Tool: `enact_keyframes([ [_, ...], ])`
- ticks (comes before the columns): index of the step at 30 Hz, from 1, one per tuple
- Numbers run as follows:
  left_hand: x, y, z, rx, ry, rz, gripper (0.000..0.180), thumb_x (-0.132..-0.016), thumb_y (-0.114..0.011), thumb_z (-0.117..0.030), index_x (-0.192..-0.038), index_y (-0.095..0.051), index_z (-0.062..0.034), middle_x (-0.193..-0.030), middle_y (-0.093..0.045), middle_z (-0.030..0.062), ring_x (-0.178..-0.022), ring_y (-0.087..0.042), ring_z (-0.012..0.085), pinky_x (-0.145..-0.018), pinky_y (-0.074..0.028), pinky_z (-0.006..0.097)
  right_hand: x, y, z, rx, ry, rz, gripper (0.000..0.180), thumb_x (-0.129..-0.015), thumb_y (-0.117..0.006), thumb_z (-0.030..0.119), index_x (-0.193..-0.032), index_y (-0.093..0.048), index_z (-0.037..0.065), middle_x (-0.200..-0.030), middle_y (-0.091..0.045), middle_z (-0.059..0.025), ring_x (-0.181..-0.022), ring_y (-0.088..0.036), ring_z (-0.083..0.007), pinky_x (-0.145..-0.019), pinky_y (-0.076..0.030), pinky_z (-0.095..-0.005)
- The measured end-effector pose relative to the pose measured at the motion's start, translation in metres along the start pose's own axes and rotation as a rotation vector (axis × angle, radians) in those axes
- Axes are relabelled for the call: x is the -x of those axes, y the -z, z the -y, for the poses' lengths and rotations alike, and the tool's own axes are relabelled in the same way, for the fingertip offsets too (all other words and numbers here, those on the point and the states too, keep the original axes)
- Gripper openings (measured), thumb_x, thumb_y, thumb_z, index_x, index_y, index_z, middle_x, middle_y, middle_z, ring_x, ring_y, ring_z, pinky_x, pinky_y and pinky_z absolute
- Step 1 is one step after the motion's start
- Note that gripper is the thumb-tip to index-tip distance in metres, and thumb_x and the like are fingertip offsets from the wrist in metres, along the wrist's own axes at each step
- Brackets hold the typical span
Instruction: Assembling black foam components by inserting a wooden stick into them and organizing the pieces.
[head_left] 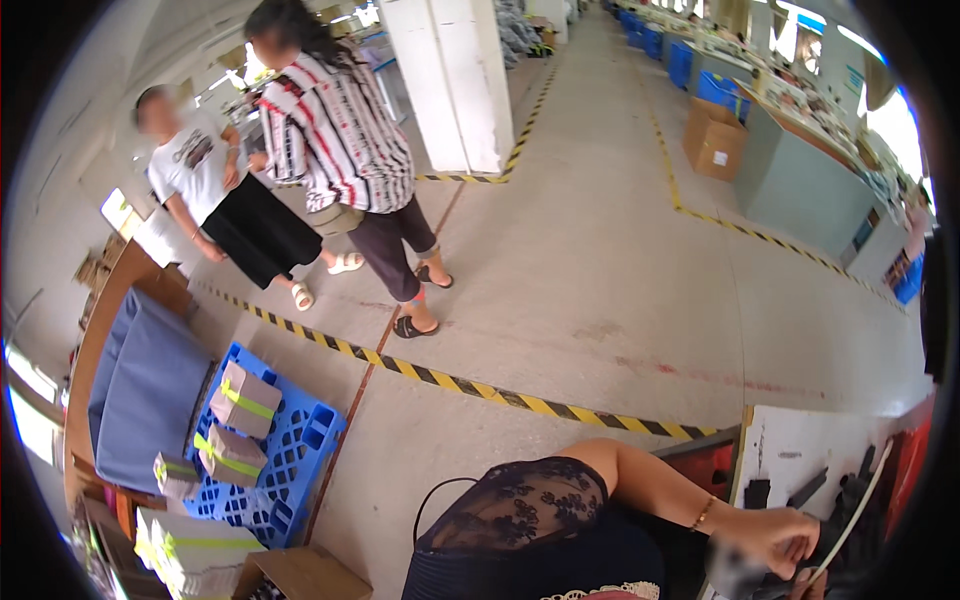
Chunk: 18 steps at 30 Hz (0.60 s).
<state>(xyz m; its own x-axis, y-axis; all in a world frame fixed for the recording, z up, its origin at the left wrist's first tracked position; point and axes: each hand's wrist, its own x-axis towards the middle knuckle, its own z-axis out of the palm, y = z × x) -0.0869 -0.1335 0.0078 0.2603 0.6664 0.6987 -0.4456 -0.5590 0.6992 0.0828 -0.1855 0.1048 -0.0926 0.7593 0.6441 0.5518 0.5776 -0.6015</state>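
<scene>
My left hand, with a beaded bracelet at the wrist, is at the lower right, over a white work surface. Its fingers are curled in, and what they may hold is hidden. Just below it, at the picture's lower edge, a few fingers of my right hand show. They pinch the lower end of a thin, pale, curved strip, which rises to the upper right. Dark pieces lie on the white surface beside the strip.
Two people stand on the walkway at upper left. A blue plastic pallet carries tied bundles; near it sits an open cardboard box. Yellow-black tape crosses the floor. A white pillar and workbenches stand beyond.
</scene>
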Motion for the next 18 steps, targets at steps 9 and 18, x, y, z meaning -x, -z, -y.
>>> enact_keyframes([
  [9,-0.003,0.006,-0.016,0.140,0.335,-0.132,0.015,-0.080,-0.071,-0.008,-0.084,-0.059,-0.0003,-0.072,-0.064,0.0045,-0.060,-0.059,0.0109,-0.054,-0.048,0.028,0.011,-0.025,-0.014,-0.281,-0.081,0.236,0.028,-0.097,-0.063,0.026,-0.110,-0.063,0.002,-0.082,-0.060,-0.0062,-0.064,-0.044,-0.0149,-0.059,-0.038,-0.0312],
  [18,-0.018,-0.001,0.024,0.257,0.487,-0.129,0.021,-0.092,-0.065,-0.025,-0.103,-0.063,-0.0069,-0.085,-0.063,-0.0007,-0.077,-0.058,0.0079,-0.066,-0.048,0.026,0.032,0.005,-0.043,-0.308,-0.471,0.079,0.024,-0.095,-0.061,0.023,-0.112,-0.057,0.006,-0.072,-0.042,0.0111,-0.054,-0.027,0.0016,-0.046,-0.017,-0.0179],
])
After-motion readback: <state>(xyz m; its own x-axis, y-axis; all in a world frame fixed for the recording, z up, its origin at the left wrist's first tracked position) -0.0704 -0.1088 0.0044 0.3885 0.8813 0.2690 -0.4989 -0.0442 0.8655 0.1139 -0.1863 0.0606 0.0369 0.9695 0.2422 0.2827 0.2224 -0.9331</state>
